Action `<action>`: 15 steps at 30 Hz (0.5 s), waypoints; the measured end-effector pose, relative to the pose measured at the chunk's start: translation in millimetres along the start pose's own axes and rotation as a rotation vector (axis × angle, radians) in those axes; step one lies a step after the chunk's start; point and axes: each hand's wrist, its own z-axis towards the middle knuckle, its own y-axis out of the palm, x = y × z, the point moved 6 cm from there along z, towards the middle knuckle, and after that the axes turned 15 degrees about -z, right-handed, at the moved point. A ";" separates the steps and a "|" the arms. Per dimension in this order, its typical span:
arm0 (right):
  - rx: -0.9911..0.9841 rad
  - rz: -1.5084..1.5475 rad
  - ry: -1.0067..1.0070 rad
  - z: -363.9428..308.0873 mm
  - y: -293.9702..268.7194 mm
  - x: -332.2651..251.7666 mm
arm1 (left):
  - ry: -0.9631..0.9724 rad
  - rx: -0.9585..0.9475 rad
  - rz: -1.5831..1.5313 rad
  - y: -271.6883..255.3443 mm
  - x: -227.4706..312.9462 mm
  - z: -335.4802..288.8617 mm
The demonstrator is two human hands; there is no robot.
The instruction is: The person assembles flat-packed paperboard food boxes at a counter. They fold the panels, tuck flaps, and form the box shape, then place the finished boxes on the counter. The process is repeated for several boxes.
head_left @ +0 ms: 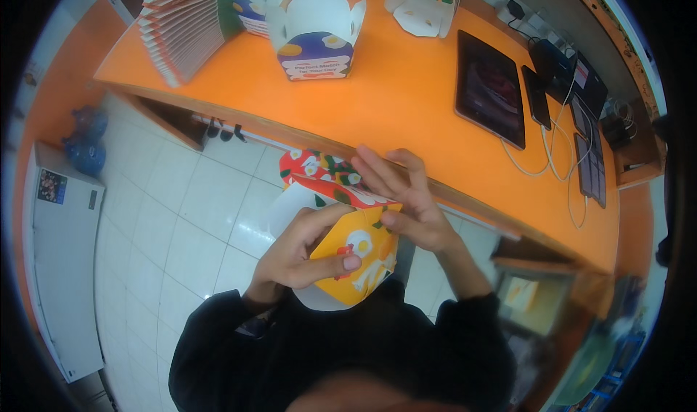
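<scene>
A paper food box (374,241) with a yellow side, a red patterned side and a white inside is between my hands, in front of the table's edge. Its flaps stand apart at the left and far side. My left hand (298,256) grips it, thumb lying across the yellow side and the other fingers inside, partly hidden. My right hand (417,209) is at the box's right corner. Its thumb presses the yellow edge, and its longer fingers reach out along the red panel (337,190).
On the orange table (392,107) stand a folded purple and white food box (316,49), a fanned stack of flat cartons (185,31) and another carton stack (425,5). A tablet (490,89), phones (537,96) and white cables lie at the right. A white cabinet (65,267) stands at left.
</scene>
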 end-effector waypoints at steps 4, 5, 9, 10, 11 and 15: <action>0.015 -0.073 0.060 -1.2 -1.8 -3.6 | 0.030 -0.049 0.036 1.4 3.0 2.4; 0.020 -0.079 0.076 -2.5 -1.4 -4.9 | 0.038 -0.068 0.054 3.1 3.6 1.6; 0.029 -0.381 0.135 -2.1 -8.1 -14.3 | 0.149 -0.040 0.144 2.5 12.2 1.2; -0.008 -0.637 0.010 1.8 -7.7 -24.2 | 0.161 -0.008 0.183 2.3 13.4 1.4; -0.034 -0.904 -0.147 4.0 -4.0 -34.2 | 0.170 0.024 0.211 1.5 14.4 2.3; 0.085 -0.957 -0.100 2.3 8.2 -45.5 | 0.245 0.233 0.171 -12.8 23.3 8.4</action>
